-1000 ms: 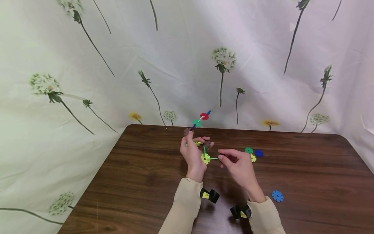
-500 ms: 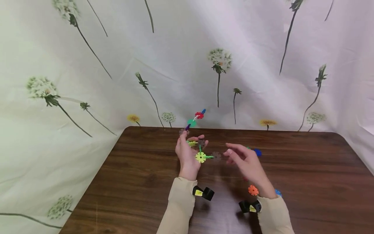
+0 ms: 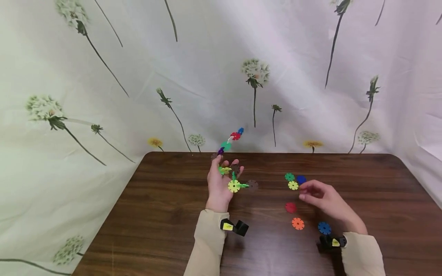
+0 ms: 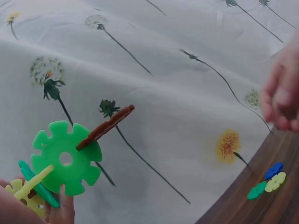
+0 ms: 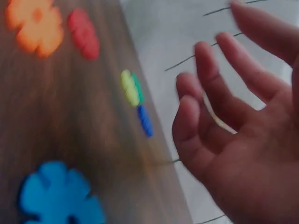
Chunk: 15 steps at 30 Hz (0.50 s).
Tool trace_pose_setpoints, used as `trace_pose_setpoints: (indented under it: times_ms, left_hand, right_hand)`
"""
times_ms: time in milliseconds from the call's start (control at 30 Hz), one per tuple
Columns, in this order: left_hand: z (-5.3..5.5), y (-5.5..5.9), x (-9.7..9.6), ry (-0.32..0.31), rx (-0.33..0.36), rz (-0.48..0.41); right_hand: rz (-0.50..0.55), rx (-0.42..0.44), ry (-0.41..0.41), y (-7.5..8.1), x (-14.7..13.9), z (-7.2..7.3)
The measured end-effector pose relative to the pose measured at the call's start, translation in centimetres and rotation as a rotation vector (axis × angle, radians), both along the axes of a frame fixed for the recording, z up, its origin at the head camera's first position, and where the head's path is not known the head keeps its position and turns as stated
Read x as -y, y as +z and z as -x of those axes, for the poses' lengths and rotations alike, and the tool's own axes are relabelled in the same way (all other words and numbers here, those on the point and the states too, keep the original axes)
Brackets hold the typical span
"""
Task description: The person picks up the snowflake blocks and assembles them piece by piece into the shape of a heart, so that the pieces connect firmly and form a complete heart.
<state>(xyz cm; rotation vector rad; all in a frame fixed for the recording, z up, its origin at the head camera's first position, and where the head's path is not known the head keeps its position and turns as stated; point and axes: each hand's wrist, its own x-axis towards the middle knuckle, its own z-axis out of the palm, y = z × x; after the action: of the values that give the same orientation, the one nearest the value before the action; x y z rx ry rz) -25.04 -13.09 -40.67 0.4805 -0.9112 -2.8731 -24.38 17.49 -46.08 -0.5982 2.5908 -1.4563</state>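
Observation:
My left hand (image 3: 220, 188) holds up a chain of slotted plastic discs, its thumb pressing near the purple disc (image 3: 220, 151). The upper part runs through a teal disc (image 3: 226, 145) and a red disc (image 3: 235, 136) to a blue end. From the palm side hang a yellow disc (image 3: 233, 186) and a dark brown disc (image 3: 252, 186); the left wrist view shows a bright green disc (image 4: 65, 158) joined to a brown disc (image 4: 105, 127). My right hand (image 3: 328, 199), its fingers loosely bent around nothing, hovers right of a loose yellow disc (image 3: 293, 185).
Beside that yellow disc lie a green disc (image 3: 289, 176) and a dark blue disc (image 3: 301, 179). Closer to me on the brown table (image 3: 155, 214) are a loose red disc (image 3: 291, 207), an orange disc (image 3: 298, 224) and a blue disc (image 3: 324, 228). A dandelion-print curtain (image 3: 193, 76) hangs behind.
My right hand has let go of the brown disc at the chain's end and moved right, over the loose discs. The left hand keeps its hold; the view has shifted slightly.

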Motion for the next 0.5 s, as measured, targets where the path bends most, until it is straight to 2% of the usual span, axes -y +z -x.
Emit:
trace_pose_setpoints:
  times_ms: [133, 233, 367, 500]
  left_hand:
    - [0.0, 0.0, 0.2, -0.013, -0.006, -0.017]
    - [-0.1, -0.1, 0.2, -0.023, -0.004, -0.022]
    - [-0.1, -0.1, 0.2, -0.033, -0.004, -0.025]
    - [-0.1, 0.0, 0.1, -0.033, -0.011, -0.025]
  right_hand:
    - [-0.059, 0.034, 0.115, -1.3, 0.3, 0.5]
    - [-0.104, 0.093, 0.156, -1.8, 1.0, 0.8]
    - [-0.159, 0.125, 0.148, -1.8, 1.9, 0.7]
    - [-0.212, 0.106, 0.118, -1.6, 2.4, 0.6]
